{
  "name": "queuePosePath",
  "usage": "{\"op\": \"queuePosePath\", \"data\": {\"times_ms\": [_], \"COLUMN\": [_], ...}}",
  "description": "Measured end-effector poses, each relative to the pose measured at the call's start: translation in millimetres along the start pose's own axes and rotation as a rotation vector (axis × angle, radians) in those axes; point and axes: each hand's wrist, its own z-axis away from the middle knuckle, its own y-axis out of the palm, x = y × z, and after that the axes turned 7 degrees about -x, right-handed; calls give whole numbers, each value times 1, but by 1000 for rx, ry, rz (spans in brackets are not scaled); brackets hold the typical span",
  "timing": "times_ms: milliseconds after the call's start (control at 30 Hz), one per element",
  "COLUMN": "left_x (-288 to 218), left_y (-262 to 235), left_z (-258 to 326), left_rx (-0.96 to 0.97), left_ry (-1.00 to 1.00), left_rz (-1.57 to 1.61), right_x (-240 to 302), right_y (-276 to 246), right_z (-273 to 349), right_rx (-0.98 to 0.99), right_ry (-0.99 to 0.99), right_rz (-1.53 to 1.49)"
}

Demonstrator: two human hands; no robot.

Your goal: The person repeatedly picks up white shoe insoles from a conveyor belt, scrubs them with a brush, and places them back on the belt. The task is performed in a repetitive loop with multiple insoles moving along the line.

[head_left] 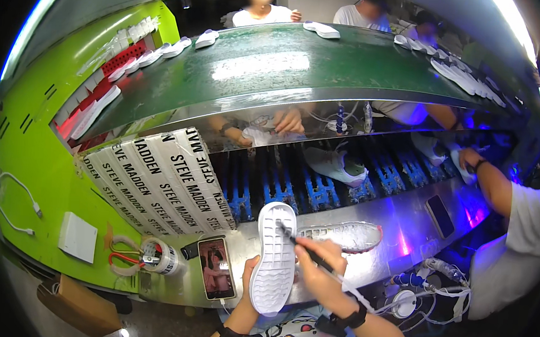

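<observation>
The left hand came up from six o'clock and cupped a white rubber shoe sole, tread side up, its fingers wrapped behind the sole's left edge and closed on it. The sole stood nearly upright at the centre of the view, toe end toward twelve o'clock, heel end toward six. At three o'clock of it, the right hand pinched a thin dark brush, fingers together around the handle, the tip touching the sole's upper tread. Just beyond the right hand, at one o'clock, a white knit sneaker upper lay on its side on the shiny metal workbench. At nine o'clock of the sole, a smartphone with a lit screen lay flat on the bench, and farther toward nine sat a roll of clear tape with red-handled scissors beside it. Up at twelve o'clock the green conveyor belt carried white soles, and another person's arm reached in from three o'clock.
</observation>
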Motion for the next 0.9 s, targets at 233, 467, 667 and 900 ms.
{"op": "queuePosePath", "data": {"times_ms": [233, 467, 667, 900], "left_x": [-12, -4, -10, -23], "left_y": [13, 21, 25, 12], "left_z": [-5, 5, 0, 2], "left_rx": [15, 69, 75, 76], "left_ry": [98, 67, 83, -11], "left_rz": [-44, 55, 71, -6], "right_x": [29, 3, 6, 32], "right_y": [-16, 4, -1, -34], "right_z": [54, -9, 16, 39], "right_rx": [258, 123, 282, 515], "right_ry": [103, -14, -349, 69], "right_rz": [-35, 4, 99, -121]}}
